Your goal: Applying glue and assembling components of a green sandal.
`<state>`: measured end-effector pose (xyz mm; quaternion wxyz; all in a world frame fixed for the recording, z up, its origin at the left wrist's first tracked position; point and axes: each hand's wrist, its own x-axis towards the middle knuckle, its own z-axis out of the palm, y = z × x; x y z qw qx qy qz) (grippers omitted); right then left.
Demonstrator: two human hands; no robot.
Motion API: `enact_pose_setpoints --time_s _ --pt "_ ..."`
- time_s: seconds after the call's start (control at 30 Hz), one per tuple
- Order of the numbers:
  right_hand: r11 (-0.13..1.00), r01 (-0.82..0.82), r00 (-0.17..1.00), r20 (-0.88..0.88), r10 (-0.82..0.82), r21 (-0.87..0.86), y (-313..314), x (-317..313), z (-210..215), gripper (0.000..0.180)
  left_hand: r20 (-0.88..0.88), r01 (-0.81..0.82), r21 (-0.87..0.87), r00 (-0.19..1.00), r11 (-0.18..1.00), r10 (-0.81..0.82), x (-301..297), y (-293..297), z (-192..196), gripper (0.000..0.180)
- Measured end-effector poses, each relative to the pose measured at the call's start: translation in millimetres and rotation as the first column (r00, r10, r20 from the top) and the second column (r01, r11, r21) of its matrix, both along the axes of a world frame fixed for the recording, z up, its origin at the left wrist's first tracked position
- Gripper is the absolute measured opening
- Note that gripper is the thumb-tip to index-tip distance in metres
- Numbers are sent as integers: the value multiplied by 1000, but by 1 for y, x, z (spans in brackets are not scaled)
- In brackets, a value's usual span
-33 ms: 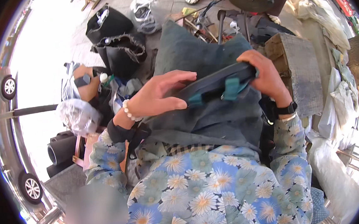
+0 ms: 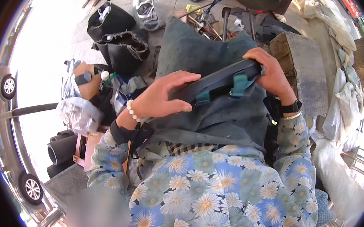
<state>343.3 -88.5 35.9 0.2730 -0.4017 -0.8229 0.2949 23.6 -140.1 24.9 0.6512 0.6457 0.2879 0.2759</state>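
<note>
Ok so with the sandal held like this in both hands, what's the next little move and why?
Probably tilt the black sandal so its sole faces up. The left hand lies flat over one end, the right hand grips the other, and only the edge and the teal straps show, over the grey cloth on the lap.

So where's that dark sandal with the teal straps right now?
The dark sandal sits mid-frame in the head view, held at both ends: left hand on its left end, right hand on its right, above the grey cloth over the lap.
</note>
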Motion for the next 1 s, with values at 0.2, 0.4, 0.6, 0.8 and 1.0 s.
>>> enact_pose_setpoints --time_s 0.2,0.4,0.6,0.8,1.0 --pt "999 -16 998 -62 19 52 0 1 -28 54 -302 21 354 949 935 93 -2 -7 -16 66" --pt "997 63 998 -26 -62 47 5 1 -15 56 -316 -62 407 927 912 204 4 -1 -11 59" --pt "841 503 861 -207 -465 199 -6 1 13 43 -288 -299 185 894 936 343 24 21 -25 50" --pt "925 -29 979 -199 -51 -379 -62 -42 17 43 -238 -274 129 925 953 298 24 20 -32 49" --pt "930 -95 995 -27 91 -355 -60 -40 4 54 -259 -253 277 909 927 326 25 17 -30 54"
